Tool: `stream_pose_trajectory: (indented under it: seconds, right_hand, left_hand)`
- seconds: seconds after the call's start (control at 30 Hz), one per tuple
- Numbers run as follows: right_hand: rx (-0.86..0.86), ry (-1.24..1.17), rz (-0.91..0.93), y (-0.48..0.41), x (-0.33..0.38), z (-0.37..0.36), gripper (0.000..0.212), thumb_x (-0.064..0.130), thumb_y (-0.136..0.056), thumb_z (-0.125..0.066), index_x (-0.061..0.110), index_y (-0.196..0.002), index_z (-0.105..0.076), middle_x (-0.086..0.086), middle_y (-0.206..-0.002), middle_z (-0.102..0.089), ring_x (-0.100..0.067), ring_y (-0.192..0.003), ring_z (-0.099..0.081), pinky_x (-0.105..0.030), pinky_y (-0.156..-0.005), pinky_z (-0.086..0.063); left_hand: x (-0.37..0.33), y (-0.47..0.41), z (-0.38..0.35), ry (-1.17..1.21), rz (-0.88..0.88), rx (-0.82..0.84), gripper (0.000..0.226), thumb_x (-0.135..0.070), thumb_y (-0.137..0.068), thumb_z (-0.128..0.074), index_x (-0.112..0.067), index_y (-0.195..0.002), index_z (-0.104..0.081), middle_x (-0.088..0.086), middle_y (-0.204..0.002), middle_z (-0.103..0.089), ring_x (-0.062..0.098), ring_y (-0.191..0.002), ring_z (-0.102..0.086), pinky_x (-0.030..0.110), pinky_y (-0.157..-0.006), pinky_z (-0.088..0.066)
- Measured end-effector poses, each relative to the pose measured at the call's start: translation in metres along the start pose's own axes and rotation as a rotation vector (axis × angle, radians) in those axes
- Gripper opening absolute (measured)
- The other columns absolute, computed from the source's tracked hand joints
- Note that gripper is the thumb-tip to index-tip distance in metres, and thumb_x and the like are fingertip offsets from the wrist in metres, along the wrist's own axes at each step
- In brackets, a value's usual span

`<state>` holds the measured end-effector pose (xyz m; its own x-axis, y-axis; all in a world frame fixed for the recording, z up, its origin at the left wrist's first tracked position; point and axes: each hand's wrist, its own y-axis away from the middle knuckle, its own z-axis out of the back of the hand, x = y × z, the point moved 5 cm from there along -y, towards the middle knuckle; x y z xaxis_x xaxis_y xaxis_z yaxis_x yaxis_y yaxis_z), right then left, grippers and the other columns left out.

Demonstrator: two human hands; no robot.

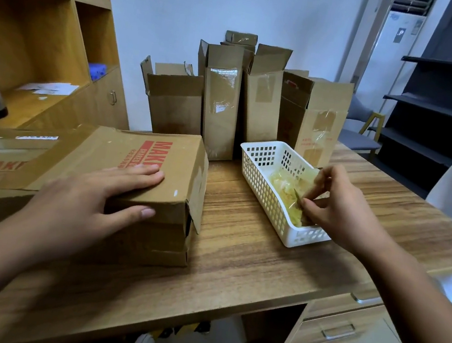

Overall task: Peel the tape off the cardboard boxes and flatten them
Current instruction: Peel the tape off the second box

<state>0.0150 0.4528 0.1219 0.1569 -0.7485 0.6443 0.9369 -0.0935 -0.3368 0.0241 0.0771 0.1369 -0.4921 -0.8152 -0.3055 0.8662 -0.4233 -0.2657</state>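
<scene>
Tape [311, 179] pinched in right hand [341, 211] fingers may be clinging instead of dropping into the basket [259, 188]. Left hand [93, 200] is pressing the box [124, 153], fingers straight.

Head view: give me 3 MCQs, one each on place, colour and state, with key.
1. Where is the basket relative to the box under the left hand?
A. on top of it
B. to its right, on the table
C. to its left

2. What colour is the print on that box?
A. blue
B. green
C. red

3. What is the right hand doing?
A. pinching tape over the basket
B. lying flat on the table
C. gripping a flap

Key:
1 B: the basket stands on the table past the box's right end.
2 C: the lettering on the box top is red.
3 A: the fingertips pinch a tape strip above the basket.
</scene>
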Motion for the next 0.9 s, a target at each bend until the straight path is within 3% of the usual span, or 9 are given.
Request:
stream_pose_trajectory:
  seconds: [0.13, 0.27, 0.37, 0.5, 0.7, 0.8, 0.9]
  right_hand:
    - [0.061, 0.037, -0.015, -0.004, 0.004, 0.001, 0.03, 0.017, -0.082, -0.082, 0.018, -0.092, -0.054, 0.003, -0.089, -0.071, -0.012, -0.067, -0.072, -0.041, -0.066, -0.061]
    - [0.049, 0.026, -0.017, -0.006, 0.0, 0.003, 0.016, 0.032, -0.081, -0.081, 0.022, -0.082, -0.069, 0.007, -0.096, -0.067, 0.002, -0.078, -0.068, -0.014, -0.059, -0.049]
    - [0.028, 0.173, 0.042, -0.007, -0.001, 0.006, 0.018, 0.045, -0.086, -0.072, 0.027, -0.082, -0.075, 0.01, -0.097, -0.059, -0.004, -0.088, -0.058, -0.021, -0.07, -0.042]
    - [0.028, 0.288, -0.018, -0.011, -0.007, 0.005, 0.031, 0.042, -0.097, -0.061, 0.018, -0.086, -0.076, 0.0, -0.08, -0.07, -0.019, -0.079, -0.064, -0.037, -0.069, -0.05]
    - [0.066, 0.2, -0.189, -0.012, -0.019, 0.003, 0.028, 0.035, -0.088, -0.076, 0.014, -0.073, -0.067, 0.003, -0.061, -0.068, -0.002, -0.055, -0.06, -0.017, -0.044, -0.035]
    - [0.066, 0.177, -0.203, -0.013, -0.016, 0.001, 0.027, 0.03, -0.083, -0.081, 0.01, -0.079, -0.064, 0.003, -0.063, -0.069, 0.003, -0.049, -0.059, -0.016, -0.045, -0.037]
    - [0.083, 0.197, -0.212, -0.014, -0.012, -0.001, 0.024, 0.026, -0.083, -0.081, 0.01, -0.084, -0.063, 0.001, -0.071, -0.07, -0.004, -0.057, -0.063, -0.017, -0.046, -0.041]
  left_hand:
    - [-0.001, 0.001, 0.001, 0.001, 0.002, -0.002, 0.072, -0.099, -0.068, -0.027, -0.078, -0.136, -0.023, -0.049, -0.146, -0.027, -0.003, -0.143, -0.033, 0.052, -0.109, -0.044]
    - [-0.001, 0.002, 0.002, 0.009, 0.002, -0.007, 0.07, -0.098, -0.069, -0.029, -0.078, -0.136, -0.025, -0.052, -0.144, -0.028, -0.004, -0.142, -0.033, 0.051, -0.109, -0.044]
    - [-0.001, 0.003, 0.002, 0.02, 0.006, -0.004, 0.07, -0.098, -0.069, -0.03, -0.078, -0.136, -0.024, -0.05, -0.145, -0.029, -0.003, -0.143, -0.033, 0.052, -0.11, -0.043]
    - [0.0, 0.003, 0.001, 0.011, 0.01, 0.007, 0.071, -0.1, -0.068, -0.027, -0.078, -0.136, -0.022, -0.048, -0.146, -0.029, -0.001, -0.143, -0.033, 0.053, -0.109, -0.043]
    - [-0.003, 0.004, 0.003, 0.041, 0.002, -0.005, 0.07, -0.098, -0.069, -0.031, -0.077, -0.136, -0.027, -0.051, -0.144, -0.028, -0.005, -0.143, -0.032, 0.052, -0.112, -0.041]
    - [-0.004, 0.004, 0.003, 0.038, 0.006, 0.003, 0.07, -0.098, -0.068, -0.031, -0.078, -0.135, -0.026, -0.053, -0.143, -0.027, -0.004, -0.143, -0.031, 0.051, -0.113, -0.04]
    - [-0.004, 0.003, 0.004, 0.037, 0.006, 0.006, 0.071, -0.098, -0.068, -0.031, -0.078, -0.135, -0.026, -0.052, -0.144, -0.027, -0.004, -0.143, -0.031, 0.052, -0.112, -0.04]
